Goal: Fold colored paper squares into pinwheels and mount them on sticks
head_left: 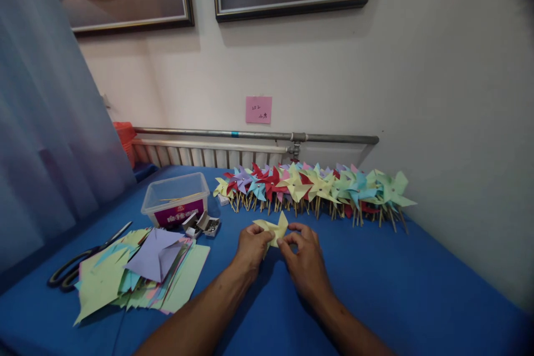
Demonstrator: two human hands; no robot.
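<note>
A pale yellow paper pinwheel [282, 225] with folded blades is up off the blue cloth, between my two hands. My left hand [251, 245] pinches it on its left side, the thumb pressed near the centre. On the other side, my right hand [303, 253] has its thumb and bent forefinger closed at the paper's right edge. No stick shows on this pinwheel. Left of my hands lies a pile of coloured paper sheets [100, 283], topped by a purple cut square [155, 255]. Small open boxes of metal pins [209, 225] sit behind the pile.
Finished pinwheels on sticks [296, 184] stretch in a long row along the back. A clear plastic tub [177, 200] holds a few thin sticks. Black-handled scissors [85, 258] lie at the left, near a blue curtain [54, 122]. Pipes [208, 133] run along the wall.
</note>
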